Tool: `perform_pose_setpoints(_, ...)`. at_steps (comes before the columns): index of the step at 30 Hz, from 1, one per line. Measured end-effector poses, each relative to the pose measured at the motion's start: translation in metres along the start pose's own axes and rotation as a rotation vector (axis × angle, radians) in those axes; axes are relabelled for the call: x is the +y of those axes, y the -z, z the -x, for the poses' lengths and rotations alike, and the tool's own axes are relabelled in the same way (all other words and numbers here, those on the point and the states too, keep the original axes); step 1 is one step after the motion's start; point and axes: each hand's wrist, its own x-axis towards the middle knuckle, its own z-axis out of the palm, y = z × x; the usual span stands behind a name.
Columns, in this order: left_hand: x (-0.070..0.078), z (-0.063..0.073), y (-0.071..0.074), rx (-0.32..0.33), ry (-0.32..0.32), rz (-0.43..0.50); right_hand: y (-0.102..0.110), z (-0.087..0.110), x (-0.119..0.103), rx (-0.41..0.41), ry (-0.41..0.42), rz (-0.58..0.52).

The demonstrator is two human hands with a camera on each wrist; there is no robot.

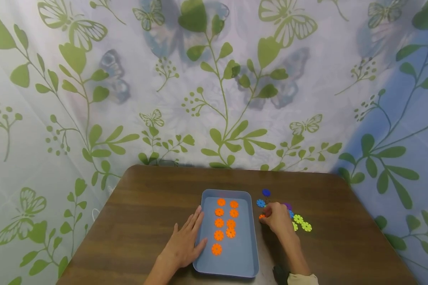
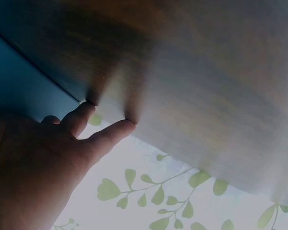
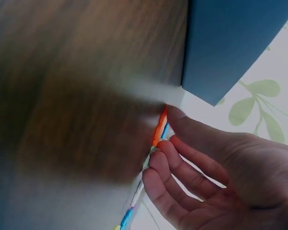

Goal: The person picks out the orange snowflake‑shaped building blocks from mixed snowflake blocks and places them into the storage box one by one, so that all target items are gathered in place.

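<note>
A grey-blue tray [image 1: 237, 265] holds several orange notched plastic discs [image 1: 216, 249], laid flat in two columns. My left hand [image 1: 182, 245] lies at the tray's left side, fingers straight and spread, with the thumb over the rim. In the left wrist view, two fingertips [image 2: 127, 123] of it point out along the tabletop. Just right of the tray, my right hand [image 1: 279, 219] pinches another orange notched disc [image 1: 262, 216] low at the table. The right wrist view shows that disc [image 3: 159, 127] edge-on between thumb and fingers.
Around the right hand lie a dark blue disc [image 1: 266, 192], a light blue disc [image 1: 260, 203], a purple disc [image 1: 288, 206] and several yellow-green discs [image 1: 306, 226]. The brown wooden table [image 1: 128, 237] ends at a leaf-and-butterfly patterned curtain [image 1: 214, 99].
</note>
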Motion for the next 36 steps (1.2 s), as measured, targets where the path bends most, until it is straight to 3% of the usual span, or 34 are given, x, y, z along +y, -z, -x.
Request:
perform_pose_setpoints(6, 0.004, 0.000, 0.006, -0.023, 0.016, -0.012, -0.001, -0.001, -0.002, -0.037, -0.027, 0.008)
perform_pose_setpoints(17, -0.002, -0.004, -0.001, -0.016, 0.020, -0.013, 0.000, 0.000, -0.002, -0.027, -0.043, 0.037)
perform_pose_setpoints(36, 0.002, -0.006, 0.002, -0.023, 0.026, -0.016, 0.013, 0.005, -0.007, -0.037, -0.062, -0.049)
